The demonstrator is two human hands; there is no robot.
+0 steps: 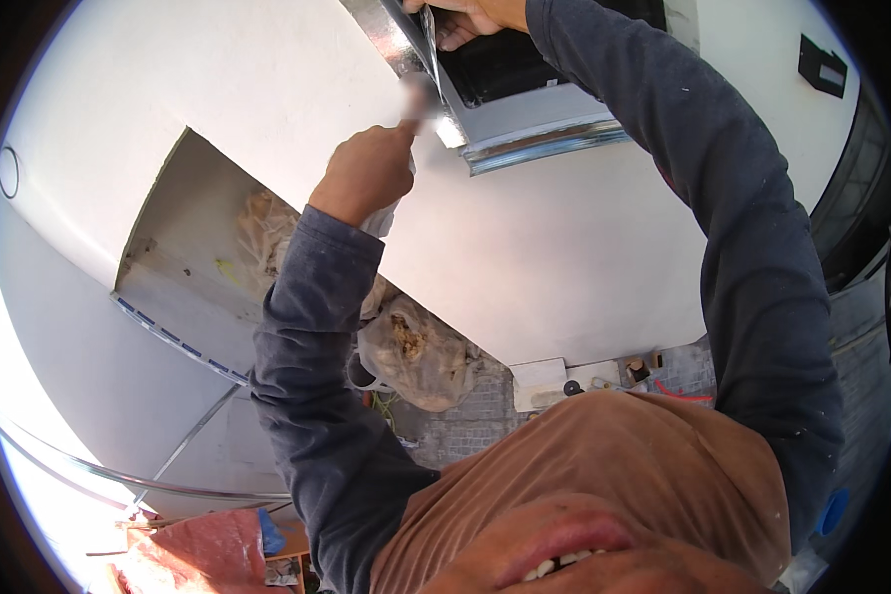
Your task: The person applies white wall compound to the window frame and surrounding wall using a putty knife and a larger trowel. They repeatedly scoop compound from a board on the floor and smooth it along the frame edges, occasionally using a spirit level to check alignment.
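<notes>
Head view: two hands, left hand (366, 173) and right hand (470, 15), one metal frame (535, 144).

The metal frame (525, 148) looks shiny and smooth, the white wall (564, 257) is matt plaster, the sleeves (752, 247) are soft dark cloth, and the bag (416, 351) is thin wrinkled plastic.

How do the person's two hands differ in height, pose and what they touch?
The left hand is lower, closed in a fist with a blurred tool pointing at the metal frame; the right hand is higher, at the picture's top edge, gripping a thin metal strip. The left hand shows its back; the right shows its fingers. Both are raised overhead in dark blue sleeves.
</notes>
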